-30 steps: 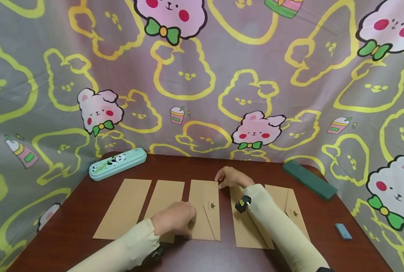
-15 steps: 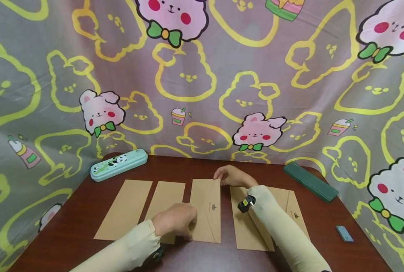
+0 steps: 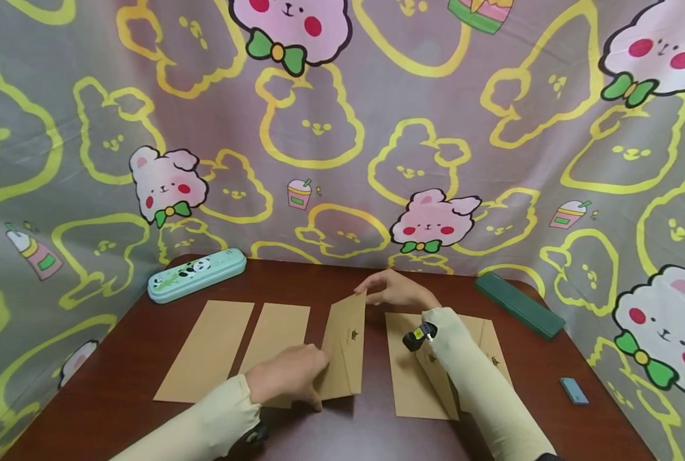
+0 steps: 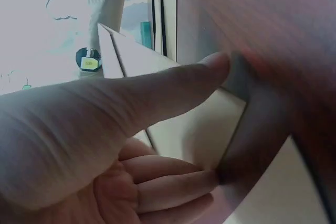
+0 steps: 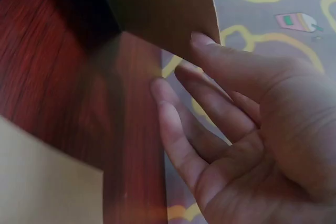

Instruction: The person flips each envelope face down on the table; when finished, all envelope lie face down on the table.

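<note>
A brown paper envelope (image 3: 347, 349) with a small crown print stands tilted up on the wooden table, its right side raised. My right hand (image 3: 397, 289) pinches its far right corner; in the right wrist view the thumb (image 5: 205, 45) lies on the near face with fingers behind. At the envelope's near left edge is my left hand (image 3: 293, 374), its fingertips touching the paper. In the left wrist view the left thumb (image 4: 173, 90) stretches straight across in front of the envelope (image 4: 210, 124).
Two plain envelopes, a left one (image 3: 204, 352) and an inner one (image 3: 279, 326), lie flat. More envelopes (image 3: 411, 371) lie under the right forearm. A panda pencil case (image 3: 198, 275), a dark green case (image 3: 521, 306) and a small blue block (image 3: 574, 390) are around them.
The middle envelope has gone from flat to tilted, its right edge rising with my right hand. My left hand has stayed by the near left edge.
</note>
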Demonstrator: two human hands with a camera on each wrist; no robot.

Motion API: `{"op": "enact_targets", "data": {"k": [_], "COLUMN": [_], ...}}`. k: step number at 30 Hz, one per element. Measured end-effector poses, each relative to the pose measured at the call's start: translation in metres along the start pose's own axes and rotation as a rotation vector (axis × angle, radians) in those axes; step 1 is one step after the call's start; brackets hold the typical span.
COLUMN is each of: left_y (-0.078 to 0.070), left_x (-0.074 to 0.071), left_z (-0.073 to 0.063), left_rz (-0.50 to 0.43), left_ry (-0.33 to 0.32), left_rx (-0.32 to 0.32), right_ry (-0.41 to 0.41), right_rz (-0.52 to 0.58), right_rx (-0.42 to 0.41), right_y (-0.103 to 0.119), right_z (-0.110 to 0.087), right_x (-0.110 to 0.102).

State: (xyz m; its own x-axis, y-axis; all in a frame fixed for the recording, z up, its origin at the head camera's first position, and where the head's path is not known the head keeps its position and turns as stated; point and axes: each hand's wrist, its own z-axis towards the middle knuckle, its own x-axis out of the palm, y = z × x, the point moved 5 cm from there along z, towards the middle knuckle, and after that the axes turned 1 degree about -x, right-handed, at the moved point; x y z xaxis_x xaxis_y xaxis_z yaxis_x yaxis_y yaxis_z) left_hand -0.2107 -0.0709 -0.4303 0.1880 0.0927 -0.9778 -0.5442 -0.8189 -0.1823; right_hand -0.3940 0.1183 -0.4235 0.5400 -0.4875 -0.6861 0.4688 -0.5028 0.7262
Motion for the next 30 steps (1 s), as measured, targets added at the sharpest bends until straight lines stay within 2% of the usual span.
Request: {"op": "enact_targets", "data": {"k": [6, 11, 15, 20, 23, 26, 30], "left_y": [-0.001, -0.006, -0.007, -0.003, -0.002, -0.003, -0.009], "left_x": [0.002, 0.001, -0.001, -0.001, -0.007, -0.017, -0.029], "left_z": [-0.006, -0.009, -0.009, -0.012, -0.018, -0.021, -0.021], "left_rz": [-0.120, -0.173, -0.189, -0.281, -0.331, -0.366, -0.362], "left_ry": [0.046, 0.019, -0.013, -0.046, -0.079, -0.146, -0.251], "left_rx": [0.010, 0.019, -0.014, -0.090, -0.118, -0.068, 0.096], "right_ry": [0.080, 0.062, 0.032, -0.010, -0.020, -0.029, -0.035], "right_rz": [0.173, 0.237, 0.251, 0.239, 0.239, 0.246, 0.242], "right_rx": [-0.029, -0.047, -0.032, -0.017, -0.007, -0.002, -0.004], "right_y": [0.007, 0.019, 0.026, 0.029, 0.030, 0.032, 0.032], "right_z": [0.006, 0.012, 0.017, 0.018, 0.017, 0.018, 0.019], "right_x": [0.006, 0.008, 0.011, 0.014, 0.016, 0.017, 0.018]}}
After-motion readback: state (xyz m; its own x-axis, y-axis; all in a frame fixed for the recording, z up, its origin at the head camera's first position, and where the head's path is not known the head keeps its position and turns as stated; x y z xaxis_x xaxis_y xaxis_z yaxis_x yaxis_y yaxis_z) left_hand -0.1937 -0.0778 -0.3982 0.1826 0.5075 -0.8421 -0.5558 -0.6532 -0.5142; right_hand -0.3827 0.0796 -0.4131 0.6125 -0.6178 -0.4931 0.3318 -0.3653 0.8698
